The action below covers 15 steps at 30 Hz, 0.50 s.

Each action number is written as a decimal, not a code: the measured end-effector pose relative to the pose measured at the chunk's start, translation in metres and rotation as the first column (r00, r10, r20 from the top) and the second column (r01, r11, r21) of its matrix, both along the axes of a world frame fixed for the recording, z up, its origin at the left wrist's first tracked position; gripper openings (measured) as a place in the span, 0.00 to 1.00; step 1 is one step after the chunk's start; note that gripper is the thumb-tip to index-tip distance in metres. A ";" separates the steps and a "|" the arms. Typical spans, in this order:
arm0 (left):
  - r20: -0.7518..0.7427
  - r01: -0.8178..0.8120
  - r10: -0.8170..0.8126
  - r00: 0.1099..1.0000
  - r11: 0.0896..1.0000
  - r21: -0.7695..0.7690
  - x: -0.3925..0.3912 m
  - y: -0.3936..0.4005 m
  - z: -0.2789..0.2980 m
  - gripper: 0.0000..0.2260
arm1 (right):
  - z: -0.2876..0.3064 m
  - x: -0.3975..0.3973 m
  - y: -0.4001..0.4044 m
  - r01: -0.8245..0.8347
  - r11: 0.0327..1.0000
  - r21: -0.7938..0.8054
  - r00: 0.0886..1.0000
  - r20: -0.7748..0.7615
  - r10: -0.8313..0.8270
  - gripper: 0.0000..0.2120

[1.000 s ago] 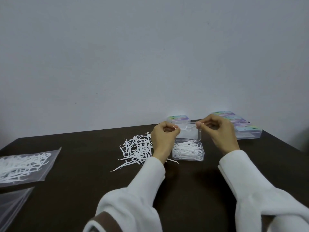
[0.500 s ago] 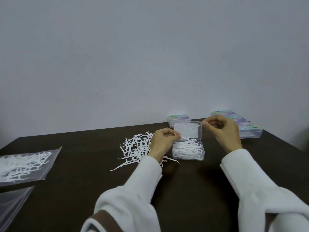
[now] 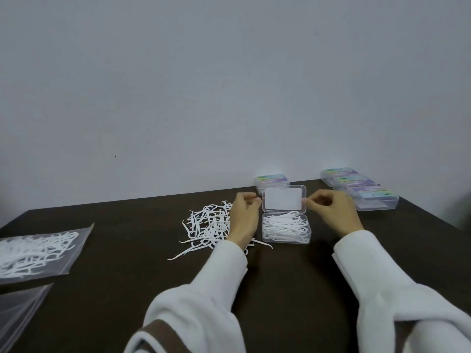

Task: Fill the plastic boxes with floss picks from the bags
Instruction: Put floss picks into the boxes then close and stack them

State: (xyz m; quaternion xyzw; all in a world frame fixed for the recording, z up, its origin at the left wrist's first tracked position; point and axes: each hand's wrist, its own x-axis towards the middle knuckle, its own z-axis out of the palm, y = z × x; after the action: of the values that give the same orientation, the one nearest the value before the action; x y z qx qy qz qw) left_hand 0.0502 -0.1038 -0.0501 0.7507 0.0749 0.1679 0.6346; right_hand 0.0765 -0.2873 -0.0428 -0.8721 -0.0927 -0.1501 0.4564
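A small clear plastic box [image 3: 286, 240] full of white floss picks sits in the middle of the dark table [image 3: 127, 276]. Its hinged lid [image 3: 284, 199] stands upright behind it. My left hand [image 3: 244, 217] pinches the lid's left edge and my right hand [image 3: 331, 212] pinches its right edge. A loose pile of floss picks [image 3: 206, 225] lies just left of my left hand. A clear bag with floss picks [image 3: 35, 248] lies at the table's left edge.
Several closed, labelled boxes [image 3: 359, 188] are lined up at the back right, and one more closed box [image 3: 271, 180] stands behind the open lid. An empty-looking clear bag [image 3: 17, 309] lies at the lower left. A plain wall rises behind the table.
The floss pick held between both hands above the box is gone from them. Both hands have moved to the two side edges of the upright lid.
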 end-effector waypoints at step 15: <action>-0.042 0.244 -0.266 0.963 0.928 -0.283 -0.002 -0.019 -0.006 0.13 | -0.012 -0.001 0.031 -0.060 0.760 0.647 0.864 -0.347 0.364 0.15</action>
State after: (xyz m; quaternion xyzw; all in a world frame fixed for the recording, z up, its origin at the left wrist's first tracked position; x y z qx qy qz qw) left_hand 0.0481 -0.1229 -0.0561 0.6645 0.0247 0.0417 0.7457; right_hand 0.0759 -0.2559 -0.0545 -0.6677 -0.0308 0.0896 0.7383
